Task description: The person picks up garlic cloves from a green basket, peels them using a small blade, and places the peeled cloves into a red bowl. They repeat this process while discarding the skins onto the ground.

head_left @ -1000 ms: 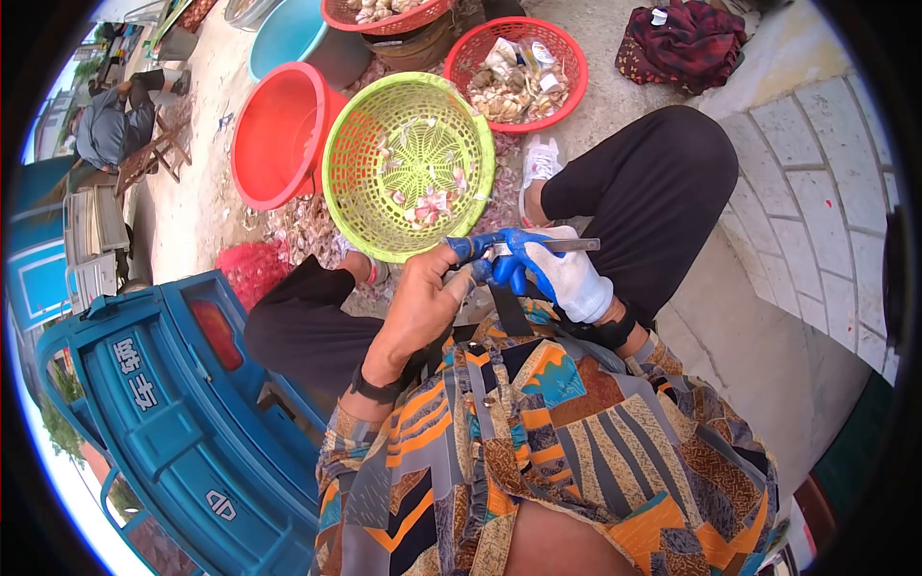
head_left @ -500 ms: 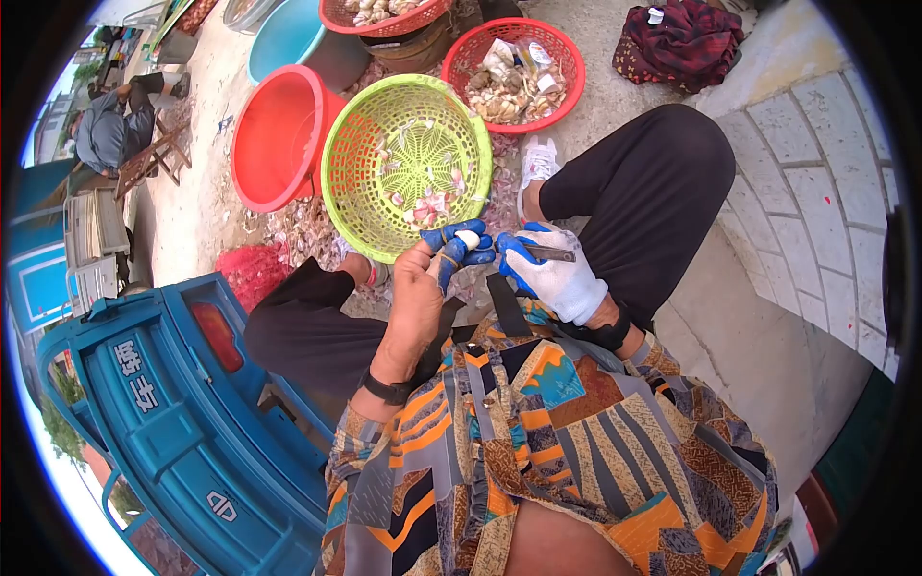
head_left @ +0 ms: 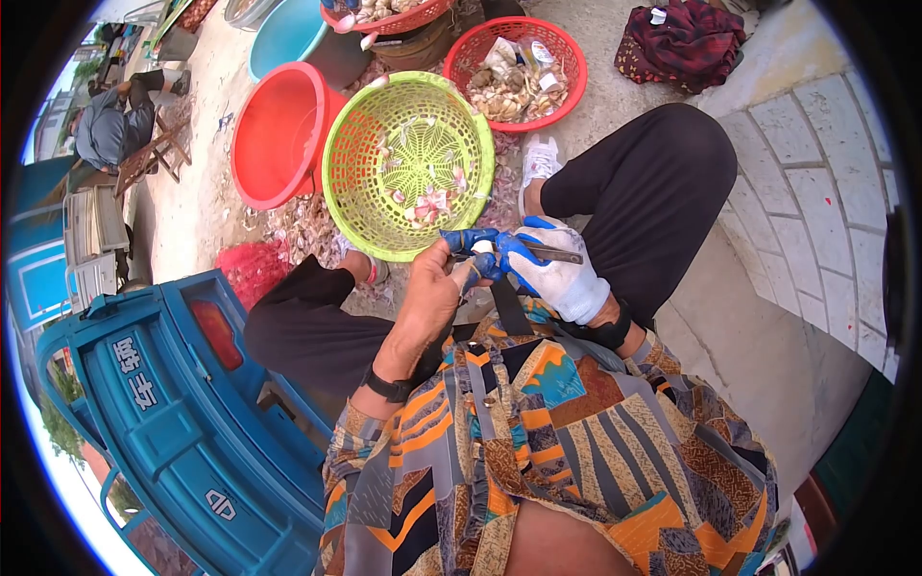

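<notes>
My left hand (head_left: 434,280), with blue coverings on its fingers, pinches a white garlic clove (head_left: 483,248). My right hand (head_left: 562,274), in a white and blue glove, is closed round a small metal knife (head_left: 559,253) and meets the left fingers at the clove. The blade end is hidden by the fingers. Just beyond both hands stands a yellow-green plastic basket (head_left: 351,158) with some pale and pinkish cloves or skins (head_left: 429,204) inside. Small pale pieces (head_left: 369,40) show beside a red basket (head_left: 423,23) of garlic at the top.
A red tub (head_left: 274,134) and a blue tub (head_left: 288,38) stand left of the basket. Another red basket (head_left: 576,82) holds garlic bulbs. Garlic skins litter the ground. A blue vehicle (head_left: 182,432) is close on my left, a tiled wall (head_left: 816,182) on my right. Another person (head_left: 115,130) sits farther off.
My left hand has moved slightly right, bringing the clove against the right hand's fingers. Small pale pieces have appeared beside the upper red basket and near the yellow-green basket's far rim.
</notes>
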### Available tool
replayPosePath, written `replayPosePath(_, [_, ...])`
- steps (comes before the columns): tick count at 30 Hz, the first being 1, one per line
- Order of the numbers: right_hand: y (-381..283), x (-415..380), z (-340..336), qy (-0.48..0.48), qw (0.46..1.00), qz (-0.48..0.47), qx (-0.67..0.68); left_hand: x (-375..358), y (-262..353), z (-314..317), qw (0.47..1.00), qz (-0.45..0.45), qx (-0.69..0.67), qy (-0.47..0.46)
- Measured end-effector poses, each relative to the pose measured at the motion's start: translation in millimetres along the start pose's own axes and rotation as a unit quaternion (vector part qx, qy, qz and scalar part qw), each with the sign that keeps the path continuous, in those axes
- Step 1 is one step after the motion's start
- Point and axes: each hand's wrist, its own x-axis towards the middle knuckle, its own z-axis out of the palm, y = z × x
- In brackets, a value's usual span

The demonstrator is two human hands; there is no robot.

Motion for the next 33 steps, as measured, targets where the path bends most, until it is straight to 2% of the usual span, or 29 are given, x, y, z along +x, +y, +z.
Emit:
replayPosePath(3, [-4.6, 2.8, -6.4, -0.017, 0.998, -0.004, -0.066, 2.8, 0.1, -1.7, 0.999, -0.014, -0.033, 0.006])
replayPosePath(6, [-11.0, 2.5, -12.2, -0.094, 0.970, 0.182, 0.128, 4.2, 4.9, -1.8, 0.993, -0.016, -0.111, 0.049])
replayPosePath(9, [-32.7, 14.3, -17.8, -0.170, 0.899, 0.325, 0.241, 5.1, 5.0, -3.4, 0.992, -0.021, -0.119, 0.048])
replayPosePath(12, [-29.5, 9.7, -10.7, -0.108, 0.911, 0.271, 0.290, 4.4, 6.0, 3.3, 0.993, -0.006, -0.111, 0.042])
replayPosePath(16, [-29.5, 5.4, -10.2, -0.071, 0.899, 0.263, 0.344, 7.5, 3.0, 3.3, 0.997, 0.021, -0.075, 0.028])
replayPosePath(18, [-27.7, 3.8, -9.7, -0.060, 0.899, 0.274, 0.336, 8.2, 3.5, 3.0, 0.995, 0.011, -0.089, 0.034])
replayPosePath(21, [-26.4, 6.6, -8.5, -0.014, 0.908, 0.241, 0.342, 6.5, 7.3, 3.7, 0.992, -0.014, -0.120, 0.047])
replayPosePath(24, [-20.0, 7.4, -7.9, -0.006, 0.884, 0.260, 0.389, 5.2, 7.9, 6.1, 0.992, -0.014, -0.114, 0.049])
replayPosePath(27, [-10.8, 4.5, -4.5, 0.007, 0.901, 0.221, 0.374, 3.9, 6.7, 9.6, 0.993, -0.006, -0.109, 0.046])
replayPosePath(33, [-18.5, 7.6, -5.8, -0.014, 0.892, 0.249, 0.378, 6.8, -4.6, 11.7, 0.995, 0.044, -0.058, 0.065])
